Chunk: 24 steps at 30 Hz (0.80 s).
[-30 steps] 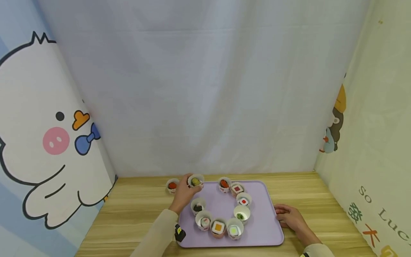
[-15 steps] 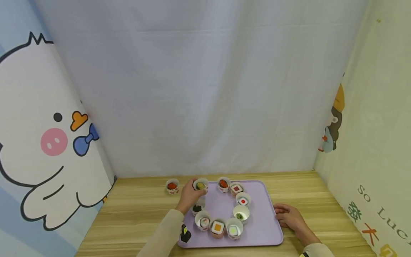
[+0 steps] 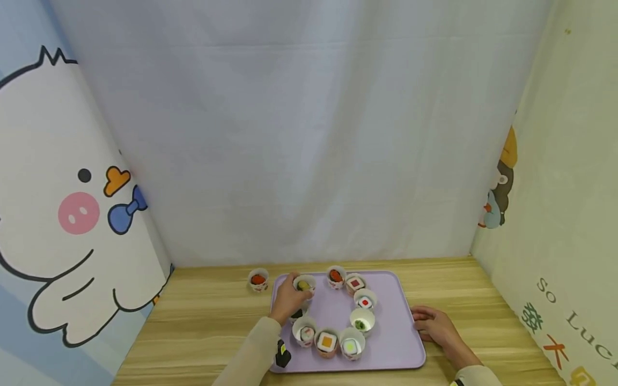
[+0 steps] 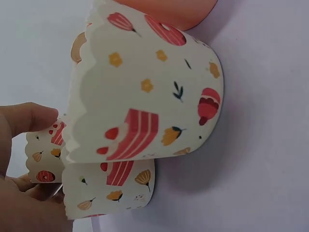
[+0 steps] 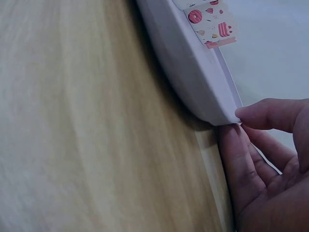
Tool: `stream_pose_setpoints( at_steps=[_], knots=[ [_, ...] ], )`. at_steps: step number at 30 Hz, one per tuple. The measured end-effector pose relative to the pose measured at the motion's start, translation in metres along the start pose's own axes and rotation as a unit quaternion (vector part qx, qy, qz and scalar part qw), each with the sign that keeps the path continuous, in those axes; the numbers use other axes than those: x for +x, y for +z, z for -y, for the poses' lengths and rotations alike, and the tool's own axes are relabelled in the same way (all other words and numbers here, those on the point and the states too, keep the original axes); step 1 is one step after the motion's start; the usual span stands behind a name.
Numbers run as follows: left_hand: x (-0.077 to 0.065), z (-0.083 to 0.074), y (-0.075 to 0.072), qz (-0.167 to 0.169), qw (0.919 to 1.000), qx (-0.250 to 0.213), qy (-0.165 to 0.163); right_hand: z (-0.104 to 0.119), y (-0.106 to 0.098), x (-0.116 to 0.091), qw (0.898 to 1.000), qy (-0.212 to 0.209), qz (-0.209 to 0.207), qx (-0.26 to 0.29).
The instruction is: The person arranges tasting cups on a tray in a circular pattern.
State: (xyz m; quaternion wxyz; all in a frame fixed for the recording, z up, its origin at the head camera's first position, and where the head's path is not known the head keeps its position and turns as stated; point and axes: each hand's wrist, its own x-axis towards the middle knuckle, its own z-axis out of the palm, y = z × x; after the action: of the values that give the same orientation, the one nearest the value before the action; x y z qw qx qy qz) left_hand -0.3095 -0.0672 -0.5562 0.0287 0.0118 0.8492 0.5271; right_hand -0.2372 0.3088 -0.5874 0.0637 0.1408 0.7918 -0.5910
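My left hand (image 3: pixel 288 299) grips a white paper baking cup (image 3: pixel 305 293) at the back left of the lilac tray (image 3: pixel 399 327). Inside it shows a yellow-green topped sushi piece (image 3: pixel 303 286). In the left wrist view the thumb and fingers curl round this printed cup (image 4: pixel 44 153), partly hidden behind nearer cups. Just in front of it on the tray, another cup (image 3: pixel 298 313) is half covered by the hand. At the tray's right side my right hand (image 3: pixel 436 328) pinches the rim, thumb above and fingers below, plain in the right wrist view (image 5: pixel 270 154).
Several more cups with sushi pieces form a curve on the tray, from a red-topped one (image 3: pixel 336 277) at the back to an orange-square one (image 3: pixel 326 343) in front. A lone red-topped cup (image 3: pixel 258 280) stands on the wooden table (image 3: pixel 203 321) left of the tray. A pale curtain (image 3: pixel 318 161) hangs behind.
My left hand has carried the cup right and toward me, from the tray's back left corner to inside the tray. The right hand has stayed at the tray's rim.
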Motion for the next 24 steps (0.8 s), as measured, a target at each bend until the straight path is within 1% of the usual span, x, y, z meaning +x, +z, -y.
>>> stream_pose_setpoints(
  at_steps=[10,17,24],
  knots=[
    [-0.0001,-0.0018,0.0012,-0.011,0.9993,0.035,-0.009,-0.0021,0.0000,0.0007,1.000,-0.003,0.002,0.001],
    [-0.0017,0.0023,-0.0021,-0.012,0.9989,0.045,-0.003,0.0010,0.0003,-0.0011,1.000,0.002,-0.001,0.002],
    [-0.0010,0.0072,-0.0003,-0.012,0.9977,0.067,-0.007,0.0010,0.0003,-0.0010,1.000,0.004,0.001,0.004]
  ],
)
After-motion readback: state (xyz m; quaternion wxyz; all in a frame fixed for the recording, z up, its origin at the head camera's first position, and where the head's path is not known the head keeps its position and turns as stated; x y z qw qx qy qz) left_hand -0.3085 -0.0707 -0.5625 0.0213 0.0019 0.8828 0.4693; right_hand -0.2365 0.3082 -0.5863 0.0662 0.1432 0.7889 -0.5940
